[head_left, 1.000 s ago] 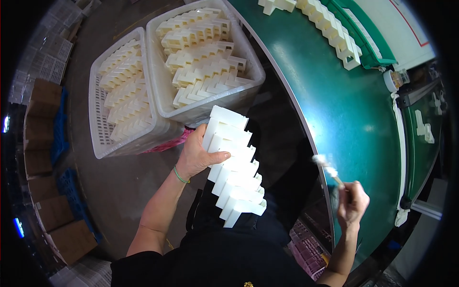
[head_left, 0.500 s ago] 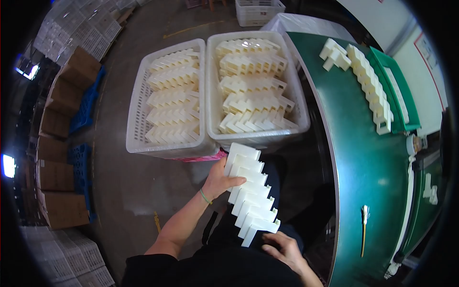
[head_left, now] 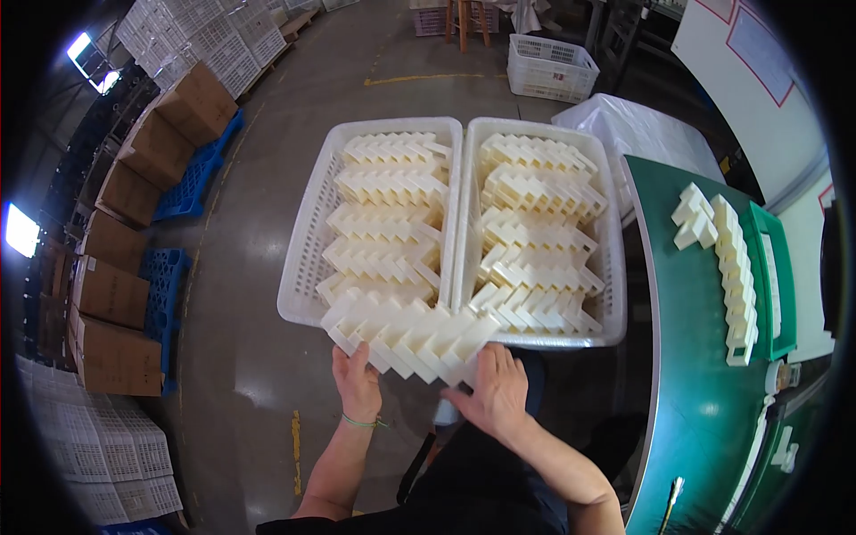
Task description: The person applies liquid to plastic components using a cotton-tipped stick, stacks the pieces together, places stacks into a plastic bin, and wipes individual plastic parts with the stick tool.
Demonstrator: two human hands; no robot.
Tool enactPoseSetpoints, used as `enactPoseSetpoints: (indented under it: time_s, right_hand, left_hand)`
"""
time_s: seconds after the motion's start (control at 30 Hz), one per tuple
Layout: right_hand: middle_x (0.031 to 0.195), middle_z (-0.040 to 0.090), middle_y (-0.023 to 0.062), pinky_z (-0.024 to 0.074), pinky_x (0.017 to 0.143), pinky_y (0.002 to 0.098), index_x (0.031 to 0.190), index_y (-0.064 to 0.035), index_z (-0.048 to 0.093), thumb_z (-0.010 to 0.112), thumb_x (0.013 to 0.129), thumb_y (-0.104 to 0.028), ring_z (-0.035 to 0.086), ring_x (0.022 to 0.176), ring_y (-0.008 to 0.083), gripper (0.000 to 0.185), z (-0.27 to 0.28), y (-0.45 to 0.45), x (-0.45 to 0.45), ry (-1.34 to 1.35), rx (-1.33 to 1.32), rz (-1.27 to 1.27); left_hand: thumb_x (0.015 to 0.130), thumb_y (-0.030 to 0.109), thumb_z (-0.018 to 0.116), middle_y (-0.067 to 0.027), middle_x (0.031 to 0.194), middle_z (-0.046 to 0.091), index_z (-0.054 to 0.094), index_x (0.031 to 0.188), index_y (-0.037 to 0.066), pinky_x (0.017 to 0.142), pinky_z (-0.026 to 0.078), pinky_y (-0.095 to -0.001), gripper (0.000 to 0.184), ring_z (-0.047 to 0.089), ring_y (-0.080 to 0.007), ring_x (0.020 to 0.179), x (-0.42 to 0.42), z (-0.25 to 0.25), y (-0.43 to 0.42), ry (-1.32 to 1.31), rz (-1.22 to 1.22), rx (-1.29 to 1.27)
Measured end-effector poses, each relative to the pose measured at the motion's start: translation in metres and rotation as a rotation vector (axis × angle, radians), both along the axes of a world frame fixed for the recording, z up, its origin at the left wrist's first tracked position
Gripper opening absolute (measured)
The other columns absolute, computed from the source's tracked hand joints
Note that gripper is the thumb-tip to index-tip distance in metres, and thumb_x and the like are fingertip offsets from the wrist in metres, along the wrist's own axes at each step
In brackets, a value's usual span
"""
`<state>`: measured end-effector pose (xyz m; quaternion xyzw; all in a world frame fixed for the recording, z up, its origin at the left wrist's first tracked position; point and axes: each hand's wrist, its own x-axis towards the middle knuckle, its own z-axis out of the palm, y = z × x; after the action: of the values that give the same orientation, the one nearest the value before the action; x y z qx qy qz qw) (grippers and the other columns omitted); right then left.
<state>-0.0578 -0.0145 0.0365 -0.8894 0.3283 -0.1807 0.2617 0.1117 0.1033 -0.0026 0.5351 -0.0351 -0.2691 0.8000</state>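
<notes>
Between my two hands I hold a row of nested white angled plastic parts (head_left: 410,337), lying sideways just over the near edges of two crates. My left hand (head_left: 358,382) grips its left end from below, the thumb on the near side. At the right end my right hand (head_left: 496,392) is closed on the row. Beyond it, the left white crate (head_left: 303,259) holds several rows of similar cream-white parts (head_left: 383,232). The right white crate (head_left: 615,267), lined with clear plastic, holds several more rows (head_left: 539,234).
To the right, a green-topped table (head_left: 687,392) bears another row of white parts (head_left: 736,285), a few loose parts (head_left: 694,218), a green tray (head_left: 789,330) and a brush (head_left: 670,504). Cardboard boxes (head_left: 116,343) on blue pallets (head_left: 165,285) stand left. Another white crate (head_left: 553,76) sits behind.
The row of parts has swung from upright to sideways and moved up to the crates. My right hand, previously beside its lower end, now holds the right end. The view has shifted.
</notes>
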Motion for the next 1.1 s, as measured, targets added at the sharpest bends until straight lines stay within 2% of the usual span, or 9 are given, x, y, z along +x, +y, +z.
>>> enactPoseSetpoints:
  time_s: [0.17,0.23,0.4,0.63,0.83,0.9,0.97,1.03,1.1]
  right_hand:
    - [0.092,0.055,0.0157,0.0476,0.071,0.0416,0.096,0.0022,0.049,0.081,0.057,-0.032,0.059,0.086,0.0335,0.060,-0.021,-0.061,0.099,0.035,-0.034,0.022]
    - [0.098,0.055,0.0144,0.0499,0.071,0.0416,0.099,0.0016,0.051,0.076,0.061,-0.037,0.060,0.088,0.0299,0.060,-0.028,-0.079,0.138,0.124,0.014,0.049]
    - [0.101,0.055,0.0157,0.0516,0.073,0.0394,0.103,0.0027,0.052,0.073,0.063,-0.040,0.060,0.090,0.0290,0.063,-0.046,-0.114,0.211,0.270,0.090,0.058]
    - [0.105,0.056,0.0179,0.0512,0.077,0.0401,0.107,0.0039,0.050,0.074,0.064,-0.043,0.060,0.097,0.0323,0.068,-0.080,-0.148,0.252,0.359,0.163,-0.006]
    - [0.106,0.056,0.0158,0.0508,0.077,0.0402,0.108,0.0014,0.054,0.073,0.065,-0.044,0.060,0.093,0.0298,0.065,-0.108,-0.164,0.271,0.417,0.067,-0.017]
    - [0.107,0.057,0.0189,0.0501,0.082,0.0422,0.107,0.0018,0.054,0.074,0.064,-0.043,0.059,0.098,0.0341,0.065,-0.105,-0.167,0.267,0.256,0.308,-0.012]
    - [0.099,0.059,0.0205,0.0473,0.087,0.0428,0.104,0.0023,0.056,0.073,0.064,-0.039,0.058,0.097,0.0355,0.060,-0.130,-0.159,0.270,0.257,0.047,-0.058]
    - [0.103,0.057,0.0187,0.0450,0.087,0.0433,0.103,0.0032,0.057,0.072,0.062,-0.032,0.056,0.099,0.0327,0.056,-0.147,-0.159,0.280,0.366,0.027,-0.070]
    - [0.109,0.052,0.0173,0.0363,0.095,0.0471,0.113,0.0043,0.054,0.072,0.064,-0.032,0.048,0.107,0.0318,0.064,-0.118,-0.155,0.265,0.459,-0.096,-0.070]
  left_hand:
    - [0.090,0.018,0.052,-0.0035,0.124,0.053,0.045,0.127,0.011,0.085,0.046,-0.0370,0.038,0.053,-0.0178,0.110,0.092,-0.007,-0.041,0.029,0.029,0.038]
    - [0.090,0.020,0.052,-0.0027,0.123,0.053,0.046,0.125,0.012,0.083,0.046,-0.0371,0.036,0.053,-0.0176,0.108,0.134,-0.019,-0.054,0.042,0.025,0.021]
    - [0.090,0.024,0.053,-0.0034,0.117,0.056,0.048,0.120,0.014,0.077,0.044,-0.0413,0.032,0.055,-0.0195,0.102,0.220,-0.056,-0.086,0.145,-0.074,0.228]
    - [0.089,0.021,0.051,-0.0026,0.111,0.059,0.050,0.118,0.016,0.075,0.044,-0.0393,0.029,0.056,-0.0191,0.100,0.262,-0.089,-0.136,0.177,-0.070,0.332]
    - [0.088,0.024,0.053,-0.0041,0.125,0.049,0.048,0.121,0.015,0.077,0.045,-0.0411,0.035,0.048,-0.0199,0.110,0.283,-0.137,-0.147,0.120,0.010,0.262]
    - [0.086,0.026,0.055,-0.0053,0.126,0.048,0.045,0.126,0.016,0.080,0.045,-0.0452,0.042,0.047,-0.0209,0.111,0.296,-0.175,-0.133,-0.074,-0.019,0.269]
    - [0.085,0.025,0.057,-0.0062,0.121,0.052,0.046,0.123,0.016,0.078,0.048,-0.0459,0.041,0.051,-0.0236,0.108,0.310,-0.193,-0.127,0.006,-0.075,0.187]
    - [0.083,0.024,0.062,-0.0083,0.115,0.055,0.046,0.121,0.015,0.075,0.048,-0.0441,0.042,0.055,-0.0251,0.099,0.305,-0.176,-0.132,0.008,-0.015,0.264]
    - [0.082,0.022,0.067,-0.0072,0.106,0.054,0.046,0.111,0.011,0.076,0.049,-0.0445,0.037,0.054,-0.0240,0.096,0.297,-0.174,-0.143,0.035,0.128,0.277]
